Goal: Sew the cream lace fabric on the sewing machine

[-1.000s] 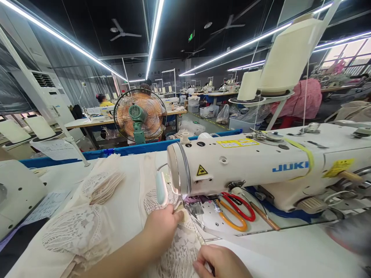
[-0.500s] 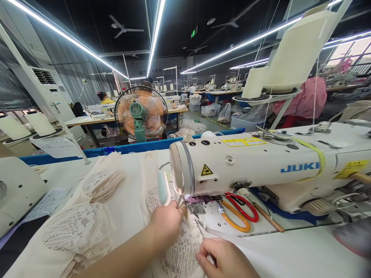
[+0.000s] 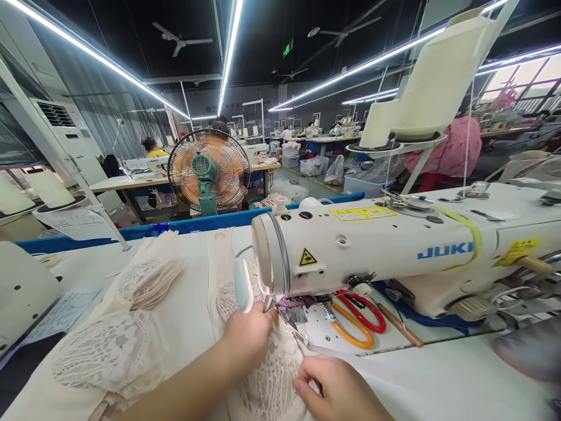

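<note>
Right hand (image 3: pixel 335 389) nearer; lace strip (image 3: pixel 274 374) seemingly lengthwise toward needle.

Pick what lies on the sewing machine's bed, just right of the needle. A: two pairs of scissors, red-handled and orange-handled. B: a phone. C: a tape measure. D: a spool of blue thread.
A: the red-handled scissors and orange-handled scissors lie side by side under the arm of the sewing machine.

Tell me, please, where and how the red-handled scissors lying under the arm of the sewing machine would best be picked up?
Probably by the handle loops: the red-handled scissors lie flat on the machine bed, loops toward the near edge, beside the orange-handled scissors. The sewing machine arm overhangs them, so come in low from the front. The right hand is nearer; the left hand rests on the lace fabric.
</note>
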The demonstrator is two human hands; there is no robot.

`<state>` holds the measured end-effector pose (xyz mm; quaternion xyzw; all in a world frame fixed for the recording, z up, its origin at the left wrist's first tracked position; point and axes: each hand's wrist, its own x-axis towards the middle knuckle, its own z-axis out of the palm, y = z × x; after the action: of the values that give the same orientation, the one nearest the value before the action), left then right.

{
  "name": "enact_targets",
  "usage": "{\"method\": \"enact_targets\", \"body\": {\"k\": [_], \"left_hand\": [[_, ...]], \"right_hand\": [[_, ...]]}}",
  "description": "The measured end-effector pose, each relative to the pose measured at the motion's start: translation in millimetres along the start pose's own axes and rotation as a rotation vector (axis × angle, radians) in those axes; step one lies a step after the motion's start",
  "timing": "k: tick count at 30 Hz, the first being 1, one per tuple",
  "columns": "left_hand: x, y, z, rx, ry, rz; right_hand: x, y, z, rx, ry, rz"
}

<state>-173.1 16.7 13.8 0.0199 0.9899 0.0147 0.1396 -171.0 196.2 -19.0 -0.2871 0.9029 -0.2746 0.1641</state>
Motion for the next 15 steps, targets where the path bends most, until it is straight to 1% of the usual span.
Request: {"method": "enact_targets", "body": {"k": [3,6,10,11,13,15], "left_hand": [[2.4,-2.6,0.5,-0.021,0.016,-0.013],[0.0,-6.6,0.3,-0.040,0.044,0.005],[-17.0,-11.7,-0.6,-0.098,0.137,0.070],[-22.6,-12.6,-0.9,-0.097,0.136,0.088],[-32.5,-13.9,-1.5,-0.067,0.067,0.116],[-37.8,-14.7,-2.1,-0.024,-0.037,0.109]], "right_hand": [[2.2,-0.1,0.2,0.015,0.016,0.001],[1.8,-0.6,-1.9,0.013,0.025,-0.012],[-3.5,5.0,-2.8,-0.028,0.004,-0.054],[-5.0,7.6,-2.1,-0.040,-0.006,-0.065],[-7.3,12.8,0.3,-0.066,-0.020,-0.088],[-8.1,15.8,2.6,-0.107,-0.013,-0.101]]}}
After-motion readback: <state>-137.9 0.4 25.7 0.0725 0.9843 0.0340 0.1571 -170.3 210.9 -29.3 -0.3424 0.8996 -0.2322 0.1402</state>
